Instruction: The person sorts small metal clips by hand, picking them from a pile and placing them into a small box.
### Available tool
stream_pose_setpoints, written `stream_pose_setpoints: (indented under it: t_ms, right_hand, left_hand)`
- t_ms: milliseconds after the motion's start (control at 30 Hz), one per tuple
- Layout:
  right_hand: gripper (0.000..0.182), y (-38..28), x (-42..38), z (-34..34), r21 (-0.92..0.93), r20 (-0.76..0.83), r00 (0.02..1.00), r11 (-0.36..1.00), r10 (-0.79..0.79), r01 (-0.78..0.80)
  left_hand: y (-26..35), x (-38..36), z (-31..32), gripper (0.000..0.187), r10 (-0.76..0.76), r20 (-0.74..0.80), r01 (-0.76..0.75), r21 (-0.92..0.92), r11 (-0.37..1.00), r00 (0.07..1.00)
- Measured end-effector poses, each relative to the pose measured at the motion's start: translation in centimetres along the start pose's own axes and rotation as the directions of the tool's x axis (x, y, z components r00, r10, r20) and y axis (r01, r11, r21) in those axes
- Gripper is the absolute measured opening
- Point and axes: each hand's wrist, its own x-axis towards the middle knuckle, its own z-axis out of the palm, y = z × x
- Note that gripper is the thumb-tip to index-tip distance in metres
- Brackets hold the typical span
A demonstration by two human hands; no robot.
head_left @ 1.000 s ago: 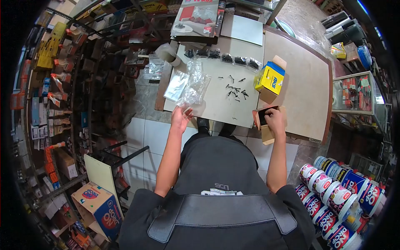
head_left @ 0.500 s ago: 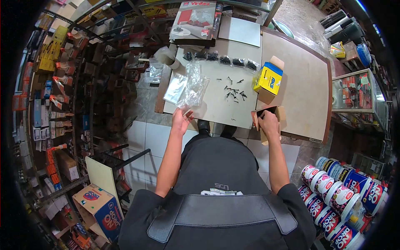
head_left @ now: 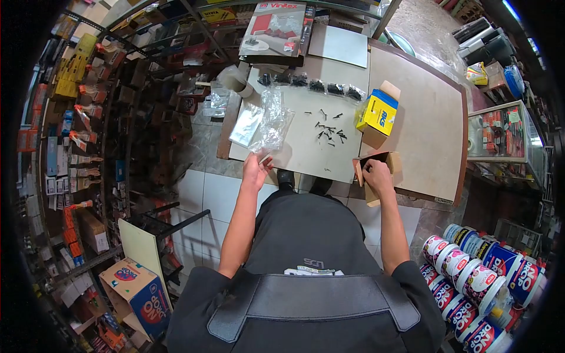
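My left hand (head_left: pixel 256 170) pinches the lower edge of a clear plastic bag (head_left: pixel 272 125) that lies crumpled on the white board (head_left: pixel 306 154) of the counter. My right hand (head_left: pixel 376 175) reaches into a small open brown cardboard box (head_left: pixel 372 162) at the counter's near edge; what the fingers hold inside is hidden. Several loose black screws (head_left: pixel 329 130) are scattered on the board between the hands. A yellow and blue box (head_left: pixel 378 113) stands open just beyond the brown box.
A row of small filled bags (head_left: pixel 312 84) lies along the board's far side, with a roll of tape (head_left: pixel 238 77) at its left. The brown countertop (head_left: pixel 424 117) stretches right. Shelves of goods (head_left: pixel 76 117) stand left, paint tubs (head_left: pixel 482 282) lower right.
My right hand has shifted slightly left and deeper into the brown box. My left hand keeps its hold on the plastic bag in about the same place.
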Motion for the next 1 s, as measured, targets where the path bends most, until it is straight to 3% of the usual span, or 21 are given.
stream_pose_setpoints:
  t_ms: [367,733,833,1000]
  right_hand:
    - [0.019,1.2,1.0,0.8,-0.025,0.046,0.999,1.000,0.008,-0.006]
    - [0.014,1.0,0.2,-0.1,-0.050,0.100,0.992,0.995,-0.081,0.086]
    - [0.013,0.5,0.4,-0.5,-0.091,0.165,0.986,0.996,0.007,0.008]
    - [0.015,0.6,0.3,0.3,-0.197,0.136,0.990,0.980,0.026,0.002]
  left_hand:
    - [-0.1,0.1,0.5,0.031,-0.006,0.004,0.006,0.014,1.000,1.000]
    - [0.1,-0.3,-0.5,0.032,-0.014,-0.011,0.014,0.012,1.000,1.000]
    - [0.0,-0.4,-0.7,0.033,-0.003,-0.018,0.003,0.020,1.000,1.000]
    - [0.2,-0.6,-0.6,0.033,0.004,-0.001,-0.004,0.009,1.000,1.000]
